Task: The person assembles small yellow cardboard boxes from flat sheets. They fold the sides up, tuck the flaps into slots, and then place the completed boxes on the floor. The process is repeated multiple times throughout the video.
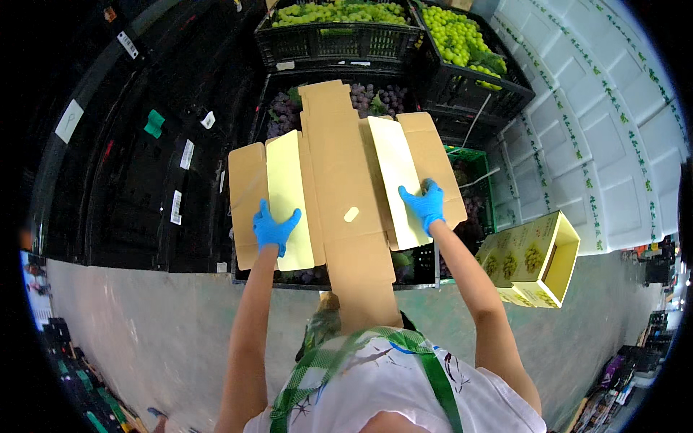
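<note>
An unfolded brown cardboard box blank (350, 169) lies across the top of a black crate of dark grapes, its near end reaching toward my body. Two pale yellow side panels are folded up along its left and right. On the left yellow panel (292, 195) rests my left hand (274, 229), in a blue glove, its thumb and fingers spread. My right hand (424, 205), gloved the same way, presses against the right yellow panel (395, 177) with fingers apart. Neither hand's fingers wrap round anything that I can see.
Dark purple grapes (379, 99) show around the cardboard. Behind stand black crates of green grapes (339, 13). Black crates (137, 151) are stacked left, white foam boxes (603, 94) right. A yellow printed carton (530, 260) stands at the right, a green crate (480, 162) beside it.
</note>
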{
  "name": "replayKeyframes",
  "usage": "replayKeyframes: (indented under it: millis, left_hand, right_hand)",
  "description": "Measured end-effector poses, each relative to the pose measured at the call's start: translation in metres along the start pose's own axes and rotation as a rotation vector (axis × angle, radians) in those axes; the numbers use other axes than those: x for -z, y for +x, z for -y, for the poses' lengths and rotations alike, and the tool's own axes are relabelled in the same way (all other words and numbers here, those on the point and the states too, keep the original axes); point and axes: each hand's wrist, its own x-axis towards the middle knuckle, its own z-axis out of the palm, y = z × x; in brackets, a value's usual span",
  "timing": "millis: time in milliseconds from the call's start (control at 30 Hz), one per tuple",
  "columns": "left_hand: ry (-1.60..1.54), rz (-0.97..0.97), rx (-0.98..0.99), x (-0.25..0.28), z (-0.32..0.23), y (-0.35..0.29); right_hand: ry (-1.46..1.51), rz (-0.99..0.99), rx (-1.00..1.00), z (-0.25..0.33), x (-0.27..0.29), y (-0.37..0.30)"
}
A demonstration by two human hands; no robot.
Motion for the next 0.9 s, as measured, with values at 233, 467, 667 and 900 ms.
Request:
replayKeyframes:
  millis: [233, 467, 667, 900]
  left_hand:
    - [-0.238, 0.356, 0.312, 0.028, -0.018, 0.022]
    - [-0.349, 0.335, -0.004, 0.062, -0.044, 0.027]
    - [0.531, -0.235, -0.321, -0.042, -0.105, -0.01]
    - [-0.021, 0.193, -0.755, 0.026, -0.094, -0.023]
  right_hand:
    - [0.158, 0.45, -0.312, 0.014, 0.015, 0.028]
    - [0.383, 0.546, -0.123, 0.051, 0.022, 0.019]
    - [-0.343, 0.077, 0.122, 0.104, -0.052, -0.045]
    - [0.263, 0.129, 0.609, 0.066, -0.062, -0.047]
